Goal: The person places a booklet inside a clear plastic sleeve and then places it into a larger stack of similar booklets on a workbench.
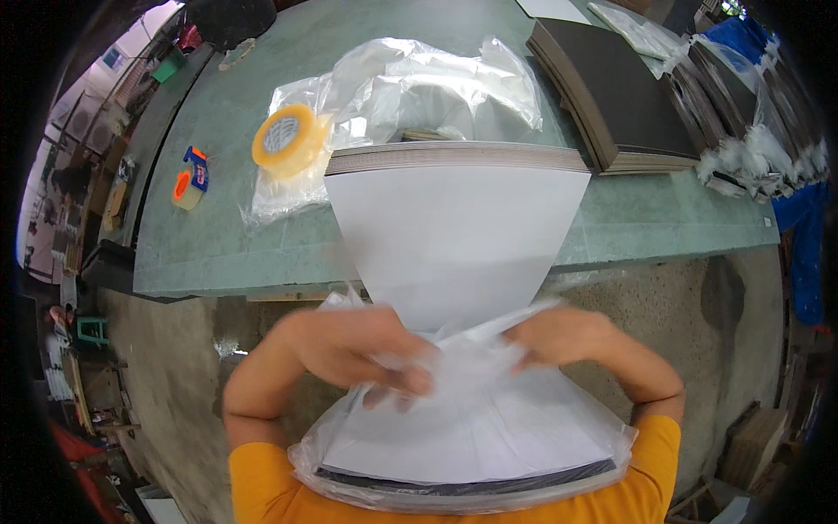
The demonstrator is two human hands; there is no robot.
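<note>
A thick stack of white-topped boards [458,236] stands on end against my body, its far end resting over the green table [227,175]. A clear plastic bag [471,454] wraps the near end of the stack. My left hand [358,345] grips the bag's bunched opening on the left. My right hand [567,336] pinches the same plastic on the right. Both hands are closed on the film, a few centimetres apart, on top of the white face.
On the table lie a roll of yellow tape [286,140], an orange and blue tape dispenser [190,179], crumpled clear bags [419,87] and stacks of dark boards [611,96]. Concrete floor lies below the table edge.
</note>
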